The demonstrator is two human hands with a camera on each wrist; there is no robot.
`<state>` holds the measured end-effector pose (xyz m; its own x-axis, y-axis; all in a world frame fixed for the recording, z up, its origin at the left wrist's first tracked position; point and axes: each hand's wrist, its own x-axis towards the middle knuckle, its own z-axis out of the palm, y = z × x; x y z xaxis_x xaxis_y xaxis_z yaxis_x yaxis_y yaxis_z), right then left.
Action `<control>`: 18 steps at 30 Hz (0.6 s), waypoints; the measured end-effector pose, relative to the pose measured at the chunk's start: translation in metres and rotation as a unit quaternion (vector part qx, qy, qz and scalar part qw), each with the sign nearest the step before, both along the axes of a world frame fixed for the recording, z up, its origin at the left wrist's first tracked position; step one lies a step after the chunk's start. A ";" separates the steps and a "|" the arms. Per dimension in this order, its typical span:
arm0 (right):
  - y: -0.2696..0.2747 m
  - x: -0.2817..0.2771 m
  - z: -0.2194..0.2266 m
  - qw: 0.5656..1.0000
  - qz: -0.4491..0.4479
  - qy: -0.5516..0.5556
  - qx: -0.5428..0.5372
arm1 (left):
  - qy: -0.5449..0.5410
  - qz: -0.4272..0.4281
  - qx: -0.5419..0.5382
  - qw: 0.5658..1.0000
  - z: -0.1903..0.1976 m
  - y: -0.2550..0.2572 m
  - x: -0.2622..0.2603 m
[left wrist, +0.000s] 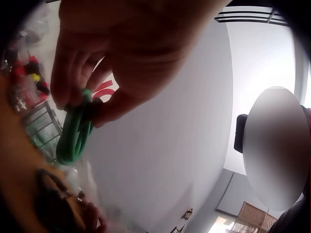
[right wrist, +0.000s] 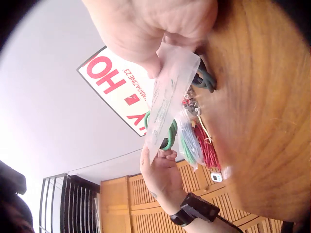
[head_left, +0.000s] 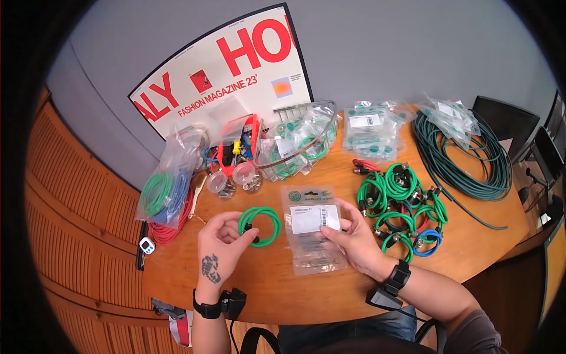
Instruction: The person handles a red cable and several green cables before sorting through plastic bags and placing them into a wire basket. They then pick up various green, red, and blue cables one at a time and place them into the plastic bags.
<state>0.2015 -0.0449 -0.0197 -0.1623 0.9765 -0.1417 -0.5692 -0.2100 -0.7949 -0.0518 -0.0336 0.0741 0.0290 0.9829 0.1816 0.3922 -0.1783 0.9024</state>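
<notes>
My left hand [head_left: 223,243] pinches a coiled green cable [head_left: 269,218] between thumb and fingers, above the front of the table. The left wrist view shows the same green coil [left wrist: 73,138] hanging from the fingertips, a dark part under the thumb. My right hand [head_left: 361,241] grips a clear plastic bag [head_left: 312,251] by its right edge, the thumb over a white barcode label. In the right wrist view the bag [right wrist: 170,92] hangs from the fingers, edge toward the left hand. Coil and bag are side by side, a small gap between them in the head view.
Several coiled green cables [head_left: 401,183] with metal connectors lie to the right, a blue coil [head_left: 427,242] among them. Behind are flat plastic bags [head_left: 371,127], a dark green cable coil [head_left: 471,171] and a wire basket [head_left: 300,156]. Bagged cables [head_left: 171,194] lie at left beside small jars [head_left: 247,177].
</notes>
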 end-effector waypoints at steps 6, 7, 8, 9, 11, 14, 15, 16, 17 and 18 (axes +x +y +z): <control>0.001 0.001 -0.002 1.000 0.003 -0.019 0.011 | -0.058 -0.053 -0.089 0.993 0.000 0.005 0.003; 0.001 0.001 -0.002 1.000 -0.002 -0.024 0.016 | -0.062 -0.056 -0.080 0.993 0.001 0.005 0.003; 0.001 0.001 -0.002 0.999 -0.008 -0.028 0.021 | -0.061 -0.057 -0.080 0.993 0.003 0.005 0.003; 0.002 0.001 -0.004 0.999 -0.008 -0.028 0.020 | -0.050 -0.057 -0.074 0.994 0.006 0.004 0.003; 0.003 0.000 -0.010 0.996 -0.024 -0.061 0.054 | -0.040 -0.058 -0.067 0.995 0.010 0.004 0.004; 0.003 -0.004 -0.007 0.995 -0.051 -0.032 0.078 | -0.041 -0.070 -0.063 0.995 0.014 0.004 0.007; 0.002 -0.005 -0.008 0.995 -0.051 -0.032 0.078 | -0.043 -0.074 -0.059 0.995 0.014 0.003 0.008; 0.002 -0.005 -0.010 0.995 -0.050 -0.029 0.086 | -0.045 -0.079 -0.055 0.994 0.014 0.003 0.009; 0.002 -0.005 -0.010 0.994 -0.049 -0.026 0.095 | -0.045 -0.080 -0.056 0.994 0.014 0.003 0.010; 0.001 -0.006 -0.010 0.994 -0.049 -0.026 0.095 | -0.045 -0.086 -0.058 0.994 0.012 0.003 0.012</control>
<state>0.1957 -0.0437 -0.0293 -0.0620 0.9972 0.0411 -0.5372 0.0014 -0.8435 -0.0396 -0.0302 0.0865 0.1867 0.9794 0.0768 0.2812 -0.1282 0.9511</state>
